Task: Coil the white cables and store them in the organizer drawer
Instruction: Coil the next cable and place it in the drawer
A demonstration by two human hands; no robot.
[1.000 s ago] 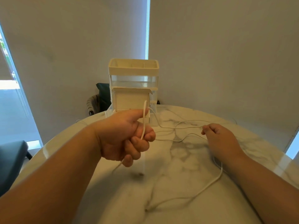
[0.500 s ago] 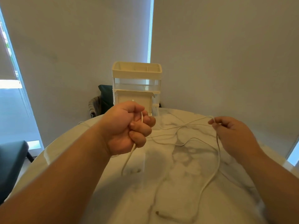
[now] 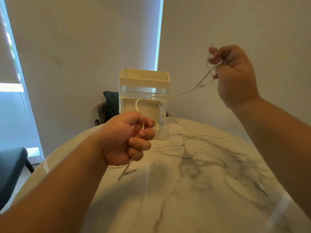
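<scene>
Your left grip (image 3: 129, 138) fisted round white cable (image 3: 193, 88), your right grip (image 3: 234, 73) held high, pinching the same cable, organizer (image 3: 143, 78) behind on worktop (image 3: 185, 207).

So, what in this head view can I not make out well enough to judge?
Head view only:
- White cable inside the left hand: curled fingers hide how many loops it holds.
- Right hand: fingertips and the cable there, motion blur.
- Organizer drawer: left hand partly covers its front; contents hidden.
- Loose cables on the table: too thin to count.
</scene>
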